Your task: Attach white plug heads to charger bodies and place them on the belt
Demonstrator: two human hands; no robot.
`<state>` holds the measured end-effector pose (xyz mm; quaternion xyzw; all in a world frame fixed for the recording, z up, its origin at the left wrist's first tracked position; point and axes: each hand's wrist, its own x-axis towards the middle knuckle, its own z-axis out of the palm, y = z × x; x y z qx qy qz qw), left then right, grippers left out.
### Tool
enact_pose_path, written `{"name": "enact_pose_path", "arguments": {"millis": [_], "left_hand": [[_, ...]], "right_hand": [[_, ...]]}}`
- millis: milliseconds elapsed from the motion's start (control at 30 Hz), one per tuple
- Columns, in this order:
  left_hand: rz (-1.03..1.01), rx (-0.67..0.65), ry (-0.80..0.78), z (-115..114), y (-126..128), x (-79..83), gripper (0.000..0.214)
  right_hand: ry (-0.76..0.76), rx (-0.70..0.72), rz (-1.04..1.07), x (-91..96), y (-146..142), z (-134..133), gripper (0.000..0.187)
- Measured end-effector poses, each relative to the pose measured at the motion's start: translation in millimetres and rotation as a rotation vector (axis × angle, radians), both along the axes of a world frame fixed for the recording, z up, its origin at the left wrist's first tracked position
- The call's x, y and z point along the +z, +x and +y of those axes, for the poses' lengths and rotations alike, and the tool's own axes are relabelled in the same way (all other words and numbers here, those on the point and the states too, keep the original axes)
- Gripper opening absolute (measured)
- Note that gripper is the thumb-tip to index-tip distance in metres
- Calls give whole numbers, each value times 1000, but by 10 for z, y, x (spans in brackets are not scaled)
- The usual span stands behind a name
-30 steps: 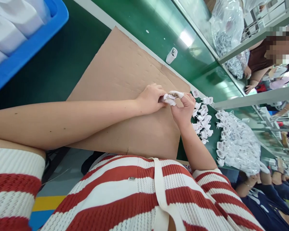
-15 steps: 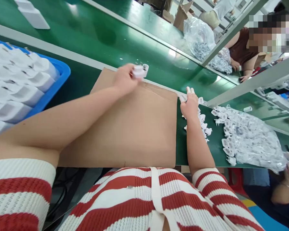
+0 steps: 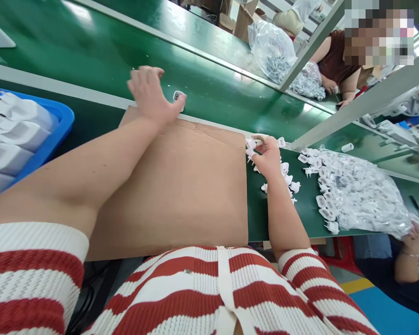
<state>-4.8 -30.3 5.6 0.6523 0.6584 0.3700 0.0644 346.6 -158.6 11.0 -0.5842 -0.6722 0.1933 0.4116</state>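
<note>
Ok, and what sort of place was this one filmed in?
Probably a factory assembly line: there's a long green work surface, many loose white plug pieces, and a blue bin packed with similar-looking white parts.

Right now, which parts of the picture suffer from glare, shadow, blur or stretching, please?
Head view: white glare on the green surface, upper left; head view: the left hand looks slightly soft; head view: the left sleeve looks stretched large toward the lower-left corner; head view: no hard-edged shadow across the middle of the cardboard.
</note>
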Motion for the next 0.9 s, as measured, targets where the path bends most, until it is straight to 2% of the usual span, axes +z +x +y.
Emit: {"name": "enact_pose_path", "arguments": {"millis": [100, 167, 233, 333, 400, 467, 500, 567, 633, 700, 767, 833, 900], "left_hand": [[-121, -54, -151, 149, 159, -90, 89], [-190, -69, -171, 247, 193, -123, 73], [-210, -109, -156, 226, 207, -108, 59], [-214, -247, -157, -118, 275, -40, 54], [-224, -366, -174, -506, 354, -7, 53], [-245, -459, -193, -914, 434, 1, 51], [-254, -492, -198, -1094, 465, -4, 49], [-273, -532, -211, -1360, 500, -31, 46], [-293, -551, -230, -1485, 492, -74, 44], [-324, -589, -267, -1499, 456, -124, 42], [-349, -650, -272, -1466, 426, -169, 47], [-336, -652, -237, -1441, 440, -203, 67], [-298, -543, -195, -1445, 508, -223, 96]], "right_hand": [[-77, 67, 209, 74, -155, -99, 51], [-176, 85, 285, 135, -248, -171, 55], [-276, 112, 302, 184, -318, -230, 48], [-361, 194, 298, 177, -419, -286, 29], [-373, 252, 337, 108, -510, -316, 35], [-366, 282, 337, 22, -609, -353, 54], [-350, 292, 305, -14, -648, -373, 57], [-313, 298, 175, -49, -687, -409, 46], [-291, 289, 3, -33, -664, -427, 38], [-295, 253, -143, 11, -602, -423, 43], [-293, 200, -202, 46, -543, -404, 47], [-276, 148, -151, 49, -516, -380, 43], [-254, 119, -57, 18, -524, -358, 44]]}}
